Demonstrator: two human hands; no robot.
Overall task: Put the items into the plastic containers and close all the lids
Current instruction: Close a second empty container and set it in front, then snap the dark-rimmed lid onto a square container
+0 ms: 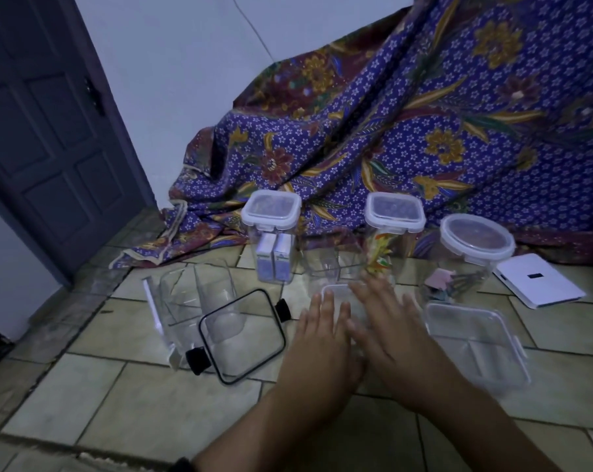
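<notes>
Clear plastic containers stand and lie across a pale tiled floor (124, 396), in front of a large purple batik cloth with gold and maroon flowers (441, 114) draped against the wall. Largest of the containers is the round clear jar with a white clip lid (476, 240) on the right, upright and closed, with pinkish clips at its bottom. To its left stand two tall square clear jars with white latched lids, both upright: the left jar (272, 226) holds two small white boxes, the middle jar (394, 216) holds colourful packets. A shallow rectangular clear box with a clear lid (475, 338) lies flat near the right, its long axis running away from the viewer. On the left, a black-rimmed clear square lid with black latches (242, 335) rests against open clear tubs (193, 294). A flat white tablet-like slab (538, 279) lies at far right. Both hands, the left hand (325, 338) and the right hand (390, 328), are spread flat, fingers extended, pressing on a small clear container with a white-edged lid (336, 288) at the centre, gripping nothing.
</notes>
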